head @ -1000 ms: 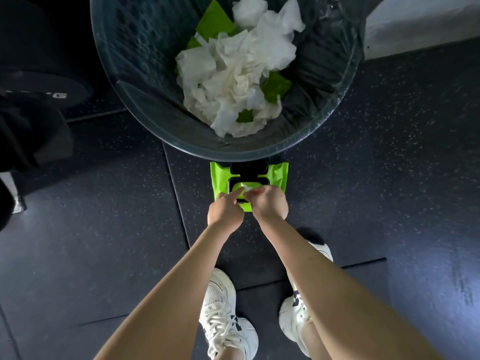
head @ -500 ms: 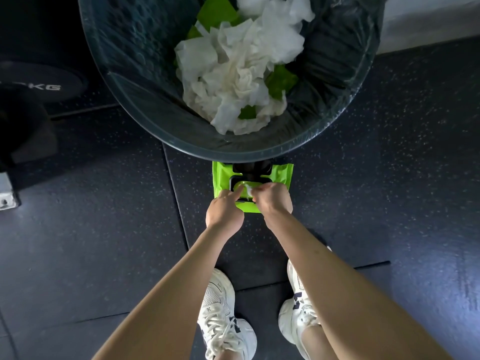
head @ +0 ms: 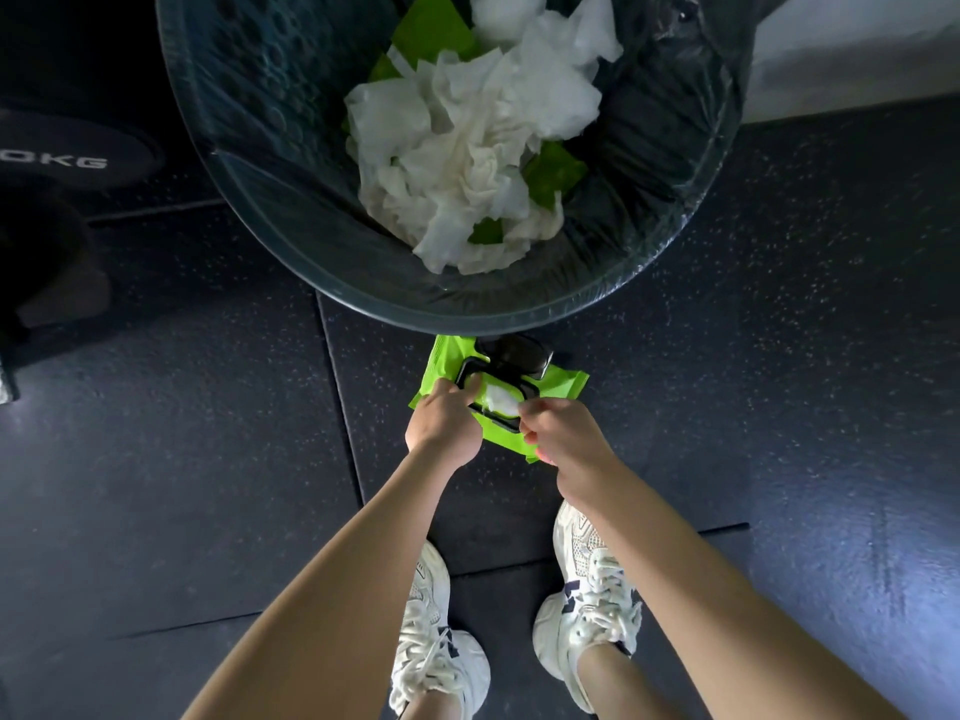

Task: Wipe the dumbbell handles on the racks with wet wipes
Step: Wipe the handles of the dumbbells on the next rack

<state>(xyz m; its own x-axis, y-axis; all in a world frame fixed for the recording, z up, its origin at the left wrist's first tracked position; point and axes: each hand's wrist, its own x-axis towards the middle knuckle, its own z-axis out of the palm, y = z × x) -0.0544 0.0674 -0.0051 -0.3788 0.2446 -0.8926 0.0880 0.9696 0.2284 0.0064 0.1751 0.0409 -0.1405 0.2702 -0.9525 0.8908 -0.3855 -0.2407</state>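
Beside a bin (head: 270, 241), the left hand (head: 441, 426) grips a green wipe pack (head: 563, 380); the right hand (head: 563, 440) pinches its white wipe (head: 501, 406).

The floor (head: 156, 459) is laid with dark rubber tiles flecked with pale specks. One seam (head: 337, 407) runs from the centre toward 7 o'clock, and another crosses at 4 o'clock. A pale wall (head: 857, 49) meets the floor at 2 o'clock. A round bin (head: 260, 96) with a clear liner fills 12 o'clock. At 9 o'clock a dark weight plate (head: 78, 158) marked "KG" lies in shadow. Cool bluish light glances off the tiles at 3 to 4 o'clock.
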